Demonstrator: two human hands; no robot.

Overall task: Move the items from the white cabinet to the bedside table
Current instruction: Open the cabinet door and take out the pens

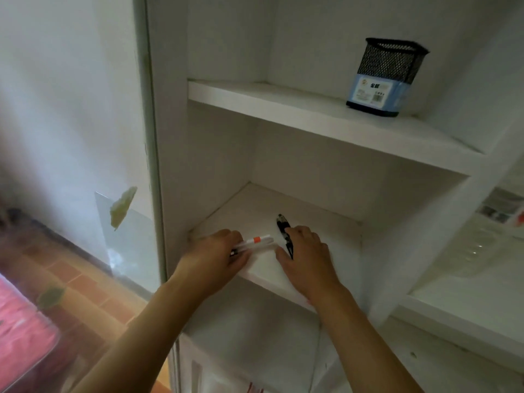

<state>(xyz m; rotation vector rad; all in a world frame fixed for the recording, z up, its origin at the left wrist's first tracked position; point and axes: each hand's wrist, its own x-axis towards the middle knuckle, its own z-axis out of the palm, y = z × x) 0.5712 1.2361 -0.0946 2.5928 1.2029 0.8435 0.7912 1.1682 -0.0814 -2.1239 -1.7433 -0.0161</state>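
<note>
On lower cabinet shelf (263,268): left hand (215,255) fingers grip slim white pen (256,241); right hand (306,255) fingers clasp black clippers (283,226).

L hand (217,252) gripped white pen w/ orange band (256,240) on lower cabinet shelf (263,268); R hand (304,252) held black clippers (284,229) beside it. Mesh pen holder (385,76) stood on upper shelf (312,114).

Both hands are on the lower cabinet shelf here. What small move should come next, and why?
Probably lift both hands clear of the white shelf: the left hand already grips the white pens with an orange band, and the right hand is curled on the small black tool.
</note>
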